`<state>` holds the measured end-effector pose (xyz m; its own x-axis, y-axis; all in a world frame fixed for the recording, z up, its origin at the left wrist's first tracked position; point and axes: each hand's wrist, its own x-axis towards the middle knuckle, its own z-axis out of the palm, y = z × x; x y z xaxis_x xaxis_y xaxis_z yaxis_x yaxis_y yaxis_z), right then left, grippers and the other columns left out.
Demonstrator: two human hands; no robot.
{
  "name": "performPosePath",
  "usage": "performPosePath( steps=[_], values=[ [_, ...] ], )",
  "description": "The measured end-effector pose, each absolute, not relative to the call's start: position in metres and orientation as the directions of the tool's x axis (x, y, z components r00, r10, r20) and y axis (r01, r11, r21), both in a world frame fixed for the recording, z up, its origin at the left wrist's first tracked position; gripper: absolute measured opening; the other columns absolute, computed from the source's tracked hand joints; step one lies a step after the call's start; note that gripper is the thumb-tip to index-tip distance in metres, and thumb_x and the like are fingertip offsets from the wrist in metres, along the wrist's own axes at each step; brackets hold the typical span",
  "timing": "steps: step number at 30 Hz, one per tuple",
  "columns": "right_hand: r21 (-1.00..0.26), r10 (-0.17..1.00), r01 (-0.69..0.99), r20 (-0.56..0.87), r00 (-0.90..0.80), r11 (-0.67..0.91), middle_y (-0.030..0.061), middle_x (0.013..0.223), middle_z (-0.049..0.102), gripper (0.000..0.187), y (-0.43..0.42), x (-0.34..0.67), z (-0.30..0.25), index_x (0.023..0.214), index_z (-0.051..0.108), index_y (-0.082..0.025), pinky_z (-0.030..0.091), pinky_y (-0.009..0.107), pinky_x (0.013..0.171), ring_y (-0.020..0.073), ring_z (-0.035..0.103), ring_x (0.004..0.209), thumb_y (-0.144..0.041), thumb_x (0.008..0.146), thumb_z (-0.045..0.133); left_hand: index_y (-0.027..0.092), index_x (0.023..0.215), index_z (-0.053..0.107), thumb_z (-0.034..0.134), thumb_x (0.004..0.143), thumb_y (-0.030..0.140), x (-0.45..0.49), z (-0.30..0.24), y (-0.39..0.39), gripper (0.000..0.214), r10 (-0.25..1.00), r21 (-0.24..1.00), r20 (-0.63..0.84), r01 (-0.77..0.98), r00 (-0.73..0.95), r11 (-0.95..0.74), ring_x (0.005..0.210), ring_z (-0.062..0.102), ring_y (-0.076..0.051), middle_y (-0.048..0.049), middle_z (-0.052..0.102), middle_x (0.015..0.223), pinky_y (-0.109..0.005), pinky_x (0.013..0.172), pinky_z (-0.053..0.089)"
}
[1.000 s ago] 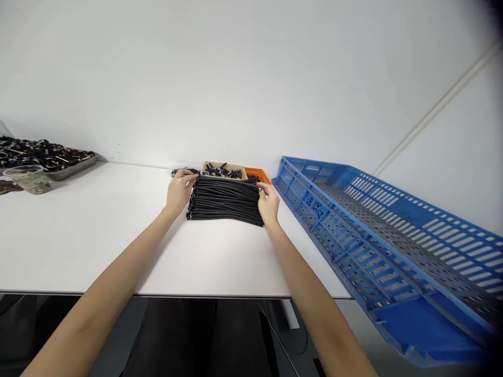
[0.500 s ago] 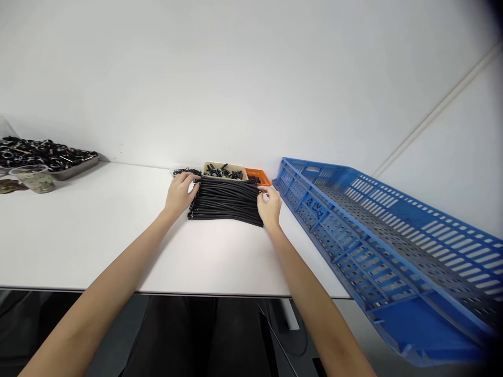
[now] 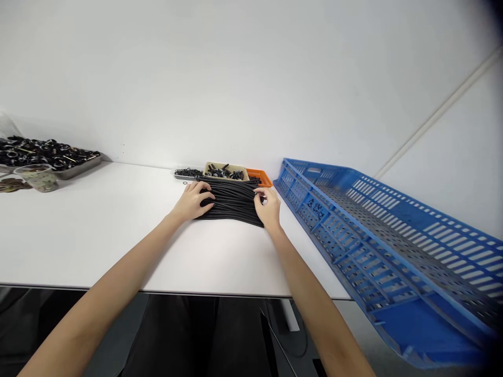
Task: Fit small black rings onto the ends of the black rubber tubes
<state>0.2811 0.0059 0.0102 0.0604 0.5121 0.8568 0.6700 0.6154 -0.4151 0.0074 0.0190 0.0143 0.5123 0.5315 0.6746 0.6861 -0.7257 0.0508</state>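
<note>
A row of thin black rubber tubes point(image 3: 233, 201) lies side by side across the white table, ends pointing left and right. Over its left end rests my left hand point(image 3: 192, 201), fingers apart and curved onto the tubes, hiding that end. At the right end, my right hand point(image 3: 269, 205) has thumb and forefinger bent together in a pinch at the tube tips. What exactly lies between those fingertips is too small to make out, but they touch the tubes. A small black ring point(image 3: 185, 183) lies on the table just beyond my left hand.
Behind the tubes stand a cream tray point(image 3: 207, 166) of black parts, a clear tray point(image 3: 173, 173) of black rings and an orange basket point(image 3: 264, 176). A long blue crate point(image 3: 334, 230) borders the right side. Far left are a metal tray point(image 3: 80, 169) and plastic cup point(image 3: 42, 180).
My left hand has moved right and slightly nearer, from the tubes' far left corner onto their left part. The small ring is now visible. My right hand has shifted slightly at the right end.
</note>
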Motion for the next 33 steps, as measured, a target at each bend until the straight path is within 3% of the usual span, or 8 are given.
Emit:
performPosePath(
  steps=[7, 9, 13, 17, 20, 25, 29, 33],
  values=[
    [-0.453, 0.643, 0.623, 0.759, -0.106, 0.638, 0.0003, 0.072, 0.062, 0.019, 0.004, 0.275, 0.006, 0.093, 0.065, -0.022, 0.049, 0.031, 0.072, 0.0173, 0.059, 0.067, -0.019, 0.082, 0.049, 0.021, 0.1, 0.058, 0.06, 0.077, 0.028, 0.003, 0.024, 0.013, 0.025, 0.556, 0.09, 0.676, 0.694, 0.484, -0.714, 0.107, 0.049, -0.028, -0.0093, 0.058, 0.113, -0.045, 0.095, 0.039],
    [-0.458, 0.631, 0.658, 0.775, -0.035, 0.598, 0.0004, 0.072, 0.063, 0.019, 0.002, 0.278, 0.009, 0.093, 0.065, -0.021, 0.049, 0.03, 0.069, 0.0167, 0.058, 0.064, -0.021, 0.083, 0.049, 0.02, 0.095, 0.055, 0.055, 0.074, 0.021, -0.002, 0.026, 0.013, 0.021, 0.569, 0.116, 0.711, 0.728, 0.414, -0.676, 0.105, 0.05, -0.028, -0.0094, 0.058, 0.109, -0.044, 0.093, 0.04],
    [-0.539, 0.524, 0.688, 0.81, 0.264, 0.486, 0.0015, 0.071, 0.063, 0.02, -0.001, 0.291, 0.02, 0.094, 0.063, -0.02, 0.049, 0.03, 0.066, 0.0173, 0.057, 0.06, -0.025, 0.085, 0.046, 0.021, 0.084, 0.05, 0.05, 0.073, 0.016, -0.01, 0.026, 0.016, 0.012, 0.598, 0.205, 0.775, 0.815, 0.203, -0.543, 0.096, 0.053, -0.027, -0.0087, 0.059, 0.097, -0.041, 0.086, 0.041],
    [-0.537, 0.465, 0.713, 0.823, 0.327, 0.45, 0.0019, 0.076, 0.064, 0.019, 0.0, 0.298, 0.024, 0.097, 0.06, -0.02, 0.049, 0.031, 0.066, 0.0174, 0.056, 0.06, -0.026, 0.083, 0.049, 0.023, 0.083, 0.05, 0.049, 0.078, 0.02, -0.015, 0.024, 0.02, 0.006, 0.677, 0.449, 0.724, 0.833, -0.127, -0.323, 0.079, 0.057, -0.023, -0.0042, 0.059, 0.079, -0.034, 0.07, 0.042],
    [-0.474, 0.545, 0.708, 0.825, 0.15, 0.524, 0.0024, 0.08, 0.065, 0.014, 0.001, 0.292, 0.019, 0.093, 0.06, -0.021, 0.05, 0.032, 0.068, 0.0169, 0.056, 0.063, -0.027, 0.085, 0.051, 0.024, 0.089, 0.051, 0.048, 0.082, 0.025, -0.017, 0.025, 0.019, 0.008, 0.758, 0.576, 0.598, 0.797, -0.26, -0.181, 0.067, 0.057, -0.021, -0.001, 0.059, 0.069, -0.031, 0.061, 0.037],
    [-0.34, 0.659, 0.664, 0.686, -0.308, 0.666, 0.0034, 0.084, 0.066, 0.009, -0.001, 0.271, 0.007, 0.085, 0.065, -0.022, 0.05, 0.035, 0.076, 0.0207, 0.059, 0.079, -0.024, 0.087, 0.056, 0.024, 0.091, 0.054, 0.046, 0.084, 0.028, -0.014, 0.028, 0.016, 0.011, 0.801, 0.573, 0.538, 0.811, -0.263, -0.118, 0.068, 0.059, -0.022, -0.0019, 0.063, 0.07, -0.031, 0.064, 0.036],
    [-0.226, 0.66, 0.717, 0.63, -0.409, 0.66, 0.0049, 0.09, 0.065, 0.005, -0.003, 0.263, 0.002, 0.088, 0.068, -0.022, 0.049, 0.041, 0.082, 0.0239, 0.056, 0.089, -0.021, 0.086, 0.063, 0.023, 0.093, 0.054, 0.046, 0.085, 0.027, -0.009, 0.029, 0.014, 0.012, 0.795, 0.549, 0.56, 0.823, -0.234, -0.144, 0.065, 0.059, -0.021, -0.0012, 0.063, 0.068, -0.03, 0.062, 0.034],
    [-0.2, 0.668, 0.736, 0.613, -0.421, 0.647, 0.0048, 0.09, 0.063, 0.007, -0.001, 0.263, -0.001, 0.088, 0.069, -0.022, 0.049, 0.041, 0.081, 0.0235, 0.055, 0.087, -0.018, 0.087, 0.063, 0.023, 0.095, 0.055, 0.046, 0.085, 0.029, -0.007, 0.028, 0.013, 0.013, 0.791, 0.533, 0.574, 0.83, -0.211, -0.166, 0.064, 0.06, -0.021, -0.0002, 0.063, 0.065, -0.03, 0.06, 0.033]
  ],
)
